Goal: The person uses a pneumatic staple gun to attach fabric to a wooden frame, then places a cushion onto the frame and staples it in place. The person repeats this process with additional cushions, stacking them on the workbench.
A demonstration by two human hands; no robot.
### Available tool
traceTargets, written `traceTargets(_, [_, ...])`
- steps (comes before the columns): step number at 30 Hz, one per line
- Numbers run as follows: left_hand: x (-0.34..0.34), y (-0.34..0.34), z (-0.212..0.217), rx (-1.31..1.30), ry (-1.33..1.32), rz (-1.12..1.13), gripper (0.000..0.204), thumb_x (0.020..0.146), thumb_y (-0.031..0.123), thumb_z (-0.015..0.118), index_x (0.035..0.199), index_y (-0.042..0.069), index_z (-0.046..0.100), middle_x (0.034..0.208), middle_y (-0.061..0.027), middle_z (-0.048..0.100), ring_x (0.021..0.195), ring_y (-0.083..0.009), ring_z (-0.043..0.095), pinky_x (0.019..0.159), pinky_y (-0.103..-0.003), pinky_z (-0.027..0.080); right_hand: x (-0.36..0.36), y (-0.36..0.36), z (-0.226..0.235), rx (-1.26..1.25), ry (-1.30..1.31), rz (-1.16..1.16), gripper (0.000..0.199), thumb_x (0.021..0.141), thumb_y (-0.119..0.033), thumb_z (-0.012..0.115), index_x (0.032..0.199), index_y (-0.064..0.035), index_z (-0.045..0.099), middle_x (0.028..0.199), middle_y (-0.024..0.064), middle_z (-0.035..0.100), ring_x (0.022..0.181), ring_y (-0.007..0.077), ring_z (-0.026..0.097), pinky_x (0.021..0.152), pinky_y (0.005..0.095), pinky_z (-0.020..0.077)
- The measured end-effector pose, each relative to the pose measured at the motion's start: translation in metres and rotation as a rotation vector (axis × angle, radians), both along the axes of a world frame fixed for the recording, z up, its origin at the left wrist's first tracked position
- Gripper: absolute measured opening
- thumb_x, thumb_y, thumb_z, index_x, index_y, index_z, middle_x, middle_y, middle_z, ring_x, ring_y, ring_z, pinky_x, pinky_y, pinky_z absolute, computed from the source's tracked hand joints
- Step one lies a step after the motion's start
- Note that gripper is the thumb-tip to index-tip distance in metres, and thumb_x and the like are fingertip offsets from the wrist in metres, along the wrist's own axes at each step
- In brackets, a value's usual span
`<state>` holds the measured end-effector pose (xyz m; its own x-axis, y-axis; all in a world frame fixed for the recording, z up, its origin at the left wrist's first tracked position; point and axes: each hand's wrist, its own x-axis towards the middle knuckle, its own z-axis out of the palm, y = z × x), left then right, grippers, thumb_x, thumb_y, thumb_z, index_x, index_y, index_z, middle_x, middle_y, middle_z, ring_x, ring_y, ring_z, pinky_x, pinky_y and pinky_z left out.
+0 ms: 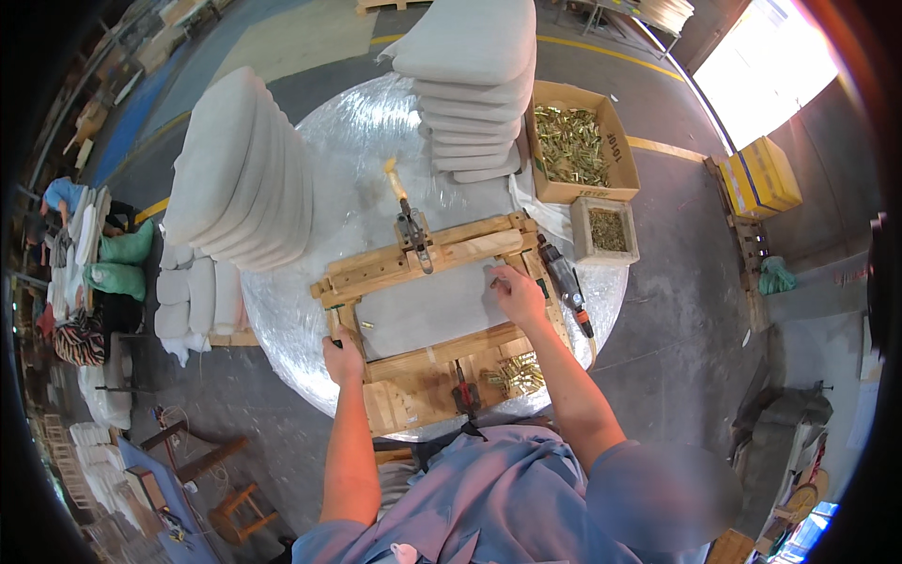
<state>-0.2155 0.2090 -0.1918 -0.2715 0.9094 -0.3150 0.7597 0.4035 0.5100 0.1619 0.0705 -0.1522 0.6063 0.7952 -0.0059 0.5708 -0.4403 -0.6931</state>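
Observation:
A grey padded panel (427, 305) lies inside a wooden frame jig (390, 371) on a round table wrapped in clear film (334, 155). My left hand (346, 359) is closed at the jig's left end, around something dark that I cannot make out. On the panel's right end, my right hand (519, 296) has its fingers pinched together; whatever is between them is hidden. A small brass-coloured piece (366, 325) rests near the panel's left edge. One toggle clamp (413, 237) with a yellow handle sits on the jig's far rail, and another clamp (463, 390) on its near side.
Beside the jig's right end lies a dark power driver (564, 282). Loose brass-coloured pieces (519, 374) are heaped near right. A cardboard box (620, 169) and a smaller box (581, 235) hold more small metal pieces. Stacked grey pads (211, 179) and a second stack (479, 75) stand behind.

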Motion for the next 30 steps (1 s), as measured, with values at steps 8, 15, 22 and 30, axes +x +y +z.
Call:
traceTargets(8, [-0.005,-0.001,-0.004,0.008,0.023,0.021,0.073,0.109,0.066,0.048,0.139,0.0,0.061,0.135,-0.0285,0.069,0.125,-0.0481,0.066,0.105,-0.055,0.051,0.011,-0.004,0.003,-0.006,-0.058,0.091,0.011,0.092,-0.02,0.08,0.101,-0.0136,0.081,0.098,0.0083,0.078,0.086,0.0321,0.077,0.076,0.0446,0.0593])
traceTargets(15, [0.0,0.0,-0.005,0.032,0.002,0.014,0.073,0.109,0.064,0.048,0.139,-0.001,0.061,0.135,-0.03,0.069,0.125,-0.0486,0.066,0.105,-0.055,0.051,0.038,0.012,-0.025,0.032,-0.308,-0.061,0.015,0.091,-0.026,0.083,0.091,-0.0135,0.076,0.095,0.0054,0.073,0.097,0.0334,0.07,0.085,0.0491,0.0518])
traceTargets(22, [0.002,-0.004,-0.006,0.078,0.019,0.026,0.072,0.11,0.062,0.05,0.138,-0.004,0.063,0.134,-0.0324,0.069,0.126,-0.05,0.065,0.107,-0.056,0.05,0.029,0.029,-0.038,0.068,-0.328,-0.16,0.016,0.091,-0.028,0.082,0.093,-0.0141,0.073,0.094,0.006,0.072,0.097,0.0337,0.068,0.085,0.05,0.0487])
traceTargets(30, [0.006,-0.011,0.008,0.349,0.189,-0.112,0.046,0.107,0.046,0.061,0.133,0.009,0.065,0.132,-0.0183,0.068,0.121,-0.0416,0.066,0.1,-0.055,0.052,0.039,0.028,-0.056,0.083,-0.252,-0.146,0.012,0.093,-0.025,0.071,0.095,-0.0138,0.071,0.097,0.005,0.074,0.1,0.0335,0.069,0.089,0.0517,0.0487])
